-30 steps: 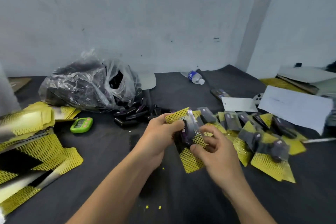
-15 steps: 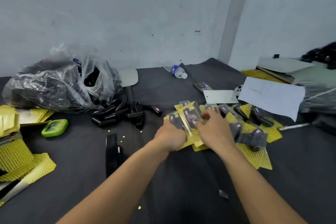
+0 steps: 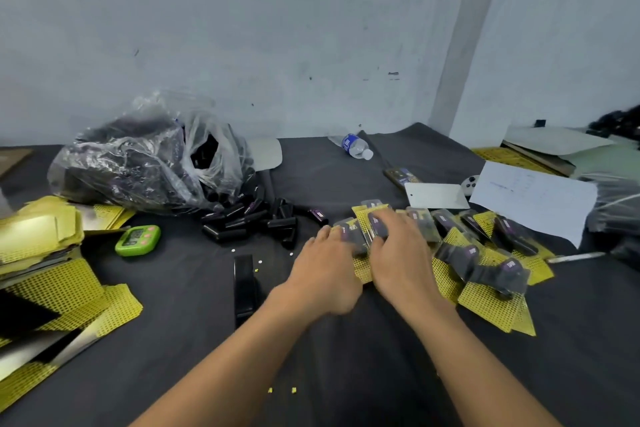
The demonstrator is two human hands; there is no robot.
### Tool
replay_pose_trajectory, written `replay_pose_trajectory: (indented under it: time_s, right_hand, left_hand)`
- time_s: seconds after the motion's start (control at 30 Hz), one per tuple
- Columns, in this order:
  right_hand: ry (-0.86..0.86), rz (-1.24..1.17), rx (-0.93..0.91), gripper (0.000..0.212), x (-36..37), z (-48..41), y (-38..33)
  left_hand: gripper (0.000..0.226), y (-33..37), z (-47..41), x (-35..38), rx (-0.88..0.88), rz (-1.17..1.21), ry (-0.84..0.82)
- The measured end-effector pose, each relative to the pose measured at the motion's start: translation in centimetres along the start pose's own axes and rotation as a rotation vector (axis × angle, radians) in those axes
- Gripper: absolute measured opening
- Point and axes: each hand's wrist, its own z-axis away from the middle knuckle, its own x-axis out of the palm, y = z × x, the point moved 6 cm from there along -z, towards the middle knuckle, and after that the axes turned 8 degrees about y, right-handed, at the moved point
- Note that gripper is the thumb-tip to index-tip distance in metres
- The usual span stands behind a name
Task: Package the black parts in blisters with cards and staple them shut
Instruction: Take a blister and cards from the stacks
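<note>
Palms face down at mid-frame: the left hand (image 3: 323, 276) and the right hand (image 3: 401, 262) lie side by side, fingers stretched flat and curled round nothing, over the left end of a row of blister packs (image 3: 464, 255); the row runs rightward across the dark table (image 3: 194, 322); a black stapler (image 3: 244, 282) lies just left of the left wrist; loose black parts (image 3: 242, 222) are heaped above it, spilling from a clear bag (image 3: 138, 166) at upper left; yellow cards (image 3: 59, 291) are stacked at the left edge.

Pale, scuffed wall (image 3: 242, 28) at rear; a grey pillar (image 3: 464, 45) rises right of centre, another pale wall beyond it. Dark cloth (image 3: 346, 350) covers the work surface. Lighting even, diffuse.
</note>
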Motion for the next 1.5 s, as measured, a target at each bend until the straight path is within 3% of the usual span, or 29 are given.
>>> replay_pose_trajectory:
  time_s: [0.07, 0.17, 0.43, 0.63, 0.73, 0.83, 0.9, 1.07, 1.17, 1.23, 1.27, 1.33, 1.4, 1.47, 1.5]
  right_hand:
    - [-0.082, -0.048, -0.041, 0.038, 1.0, 1.0, -2.3]
    - [-0.197, -0.145, -0.118, 0.039, 2.9, 2.9, -6.4]
    - [-0.458, -0.427, -0.181, 0.045, 9.0, 6.3, -21.2]
    - [-0.758, -0.318, -0.359, 0.036, 14.7, 8.8, -31.3]
    - [-0.779, -0.221, -0.430, 0.054, 17.5, 9.9, -34.4]
    - [-0.702, -0.228, -0.481, 0.067, 19.0, 10.2, -36.5]
    - [-0.617, -0.180, -0.567, 0.067, 19.6, 10.3, -37.6]
    - [-0.434, 0.034, -0.768, 0.050, 19.5, 9.9, -39.2]
    - [-0.465, 0.079, -0.767, 0.042, 19.5, 9.0, -39.4]
    - [-0.559, 0.101, -0.766, 0.031, 19.6, 8.5, -39.6]
    - [-0.620, 0.094, -0.746, 0.027, 19.6, 8.3, -39.7]
    - [-0.685, -0.002, -0.650, 0.039, 19.5, 7.3, -40.1]
    - [-0.584, -0.188, -0.554, 0.038, 18.9, 5.6, -41.6]
    - [-0.524, -0.353, -0.438, 0.024, 18.8, 3.9, -43.5]
    - [-0.533, -0.416, -0.365, 0.020, 19.3, 3.1, -44.4]
  left_hand:
    - [0.045, -0.7, 0.8, -2.2, 0.062, -0.207, 0.097]
    - [0.028, -2.9, 2.2, -6.3, 0.016, -0.381, 0.287]
    - [0.027, -15.7, 9.1, -16.8, -0.300, -0.321, 0.489]
    - [0.015, -24.6, 15.1, -21.6, -0.562, -0.500, 0.624]
    - [0.020, -29.1, 17.8, -23.0, -0.660, -0.464, 0.679]
    - [0.056, -32.9, 19.3, -22.8, -0.613, -0.312, 0.622]
    - [0.069, -34.3, 19.4, -22.4, -0.609, -0.309, 0.538]
    - [0.051, -35.0, 19.0, -23.6, -0.599, -0.585, 0.603]
    - [0.050, -34.7, 18.8, -24.4, -0.594, -0.590, 0.563]
    - [0.045, -34.7, 18.6, -25.0, -0.608, -0.528, 0.432]
    - [0.044, -34.8, 18.4, -25.3, -0.609, -0.470, 0.346]
    - [0.062, -34.6, 18.0, -25.9, -0.605, -0.217, 0.277]
    - [0.074, -33.8, 17.5, -27.8, -0.597, 0.033, 0.536]
    - [0.068, -33.4, 17.0, -30.3, -0.614, 0.163, 0.893]
    - [0.063, -33.4, 16.5, -31.4, -0.620, 0.189, 0.996]
